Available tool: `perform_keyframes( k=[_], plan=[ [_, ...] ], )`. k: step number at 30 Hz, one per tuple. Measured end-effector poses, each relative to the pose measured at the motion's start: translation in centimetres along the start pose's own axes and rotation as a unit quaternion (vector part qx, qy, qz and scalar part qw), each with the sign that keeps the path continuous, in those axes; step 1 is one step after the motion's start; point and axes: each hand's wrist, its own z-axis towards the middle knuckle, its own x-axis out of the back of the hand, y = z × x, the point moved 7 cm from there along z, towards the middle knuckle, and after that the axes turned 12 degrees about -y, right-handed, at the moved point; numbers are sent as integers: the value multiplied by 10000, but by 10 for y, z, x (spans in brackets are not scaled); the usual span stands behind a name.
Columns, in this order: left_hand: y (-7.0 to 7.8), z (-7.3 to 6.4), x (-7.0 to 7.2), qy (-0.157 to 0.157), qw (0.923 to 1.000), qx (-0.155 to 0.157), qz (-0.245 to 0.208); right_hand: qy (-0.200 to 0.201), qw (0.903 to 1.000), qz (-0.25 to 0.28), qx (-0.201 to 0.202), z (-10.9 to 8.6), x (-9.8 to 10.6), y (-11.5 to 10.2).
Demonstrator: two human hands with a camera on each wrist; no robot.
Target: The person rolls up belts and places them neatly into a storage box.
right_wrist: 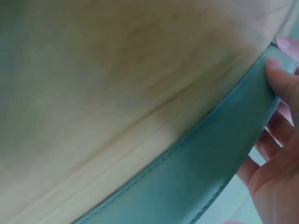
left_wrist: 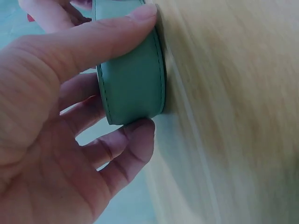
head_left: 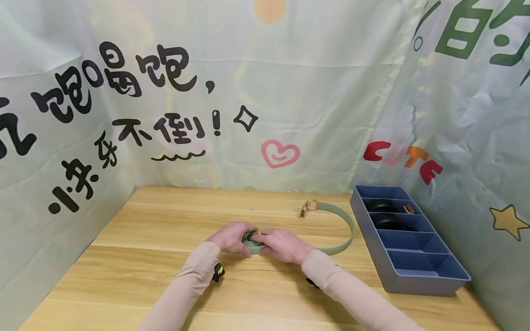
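A green belt (head_left: pixel 344 223) with stitched edges lies on edge on the wooden table, one end wound into a coil. My left hand (head_left: pixel 234 238) grips the coil from the left, its thumb across the outer face of the belt (left_wrist: pixel 133 81) in the left wrist view. From the other side my right hand (head_left: pixel 285 245) pinches the strap where it meets the coil; the right wrist view shows the thumb against the belt (right_wrist: pixel 196 154). The unwound part curves away to the right and back, ending in a gold-coloured buckle (head_left: pixel 308 207).
A blue-grey divided box (head_left: pixel 425 285) stands at the right of the table (head_left: pixel 151 274). Two of its compartments hold black coiled items (head_left: pixel 390 222), one with a copper-coloured metal piece. Printed cloth (head_left: pixel 322 103) hangs behind and along both sides.
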Motion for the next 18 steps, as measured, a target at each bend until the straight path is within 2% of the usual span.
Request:
perform_keyframes(
  k=[9,12,16,18],
  plan=[
    [6,2,2,261,9983,503,154,-35,9982,544,270,8,0,3],
    [8,3,1,202,9989,298,297,-116,9962,758,410,8,2,4],
    [12,3,0,-67,9995,-82,302,-257,9934,999,505,7,4,7],
    [13,2,1,-108,9997,-51,193,-261,9929,1041,520,7,4,7]
  ],
)
